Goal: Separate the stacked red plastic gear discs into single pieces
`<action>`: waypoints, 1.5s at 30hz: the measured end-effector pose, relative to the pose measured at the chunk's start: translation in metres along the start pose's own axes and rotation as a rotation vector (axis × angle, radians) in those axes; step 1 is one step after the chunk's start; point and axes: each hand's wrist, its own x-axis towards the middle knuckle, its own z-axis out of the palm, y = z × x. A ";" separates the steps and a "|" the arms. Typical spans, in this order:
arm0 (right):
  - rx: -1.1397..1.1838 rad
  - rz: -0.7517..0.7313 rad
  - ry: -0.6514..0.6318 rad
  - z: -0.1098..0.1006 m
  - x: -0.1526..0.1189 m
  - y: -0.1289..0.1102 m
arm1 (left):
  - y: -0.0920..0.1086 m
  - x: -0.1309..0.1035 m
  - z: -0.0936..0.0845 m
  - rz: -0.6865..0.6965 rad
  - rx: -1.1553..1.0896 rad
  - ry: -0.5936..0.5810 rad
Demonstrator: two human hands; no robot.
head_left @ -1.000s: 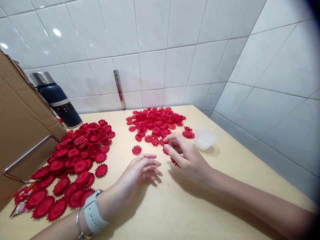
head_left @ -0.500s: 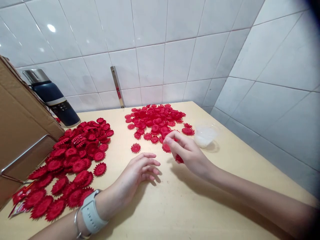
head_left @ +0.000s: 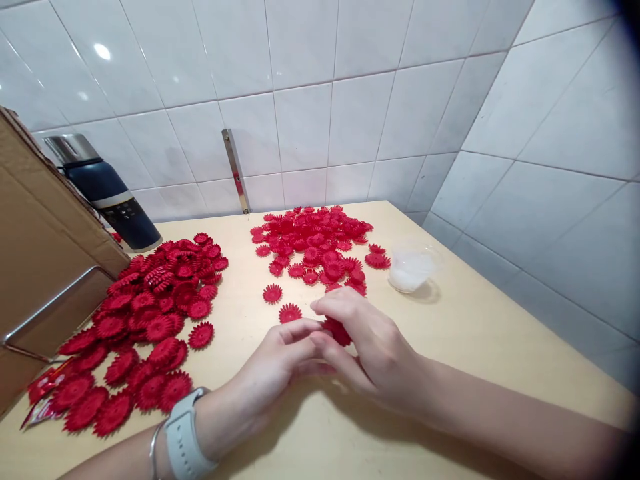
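In front of me over the table, my left hand (head_left: 295, 353) and my right hand (head_left: 375, 340) meet at the fingertips. A red flower-shaped piece (head_left: 339, 331) with a toothed edge is between them, partly covered by my right fingers. My right thumb and fingers are closed round it. The fingertips of my left hand pinch at its left edge, though the exact contact is partly hidden. Just beyond the hands lies a single red flower piece (head_left: 290, 313), with another red flower piece (head_left: 273, 293) a little farther off.
A heap of red flower pieces (head_left: 310, 233) lies at the back of the table, and a larger heap (head_left: 160, 327) at left. A clear bowl with white contents (head_left: 410, 272) stands right. A dark blue flask (head_left: 120, 200) and cardboard box (head_left: 50, 220) stand left, before a tiled wall.
My right hand has come down and toward me with the red flower piece, meeting my left hand. My left fingers, spread before, have closed in. A loose flower piece now shows beyond the hands.
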 end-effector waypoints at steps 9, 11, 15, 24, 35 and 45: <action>-0.101 -0.283 -0.100 -0.016 -0.001 0.009 | -0.005 -0.005 0.008 -0.049 0.030 -0.102; -0.041 -0.216 -0.122 -0.021 0.000 0.015 | -0.006 -0.004 0.006 -0.069 0.042 -0.039; -0.012 0.046 -0.030 -0.022 0.002 0.024 | -0.006 -0.003 -0.001 -0.083 0.044 0.046; 0.120 0.227 -0.095 -0.011 0.002 0.014 | -0.002 -0.001 0.003 -0.137 -0.128 0.032; -0.213 0.132 -0.211 0.003 -0.004 -0.005 | -0.004 0.002 0.003 -0.147 -0.438 0.080; 0.126 0.377 0.017 0.003 0.040 0.020 | 0.042 0.019 0.025 0.164 -0.239 0.217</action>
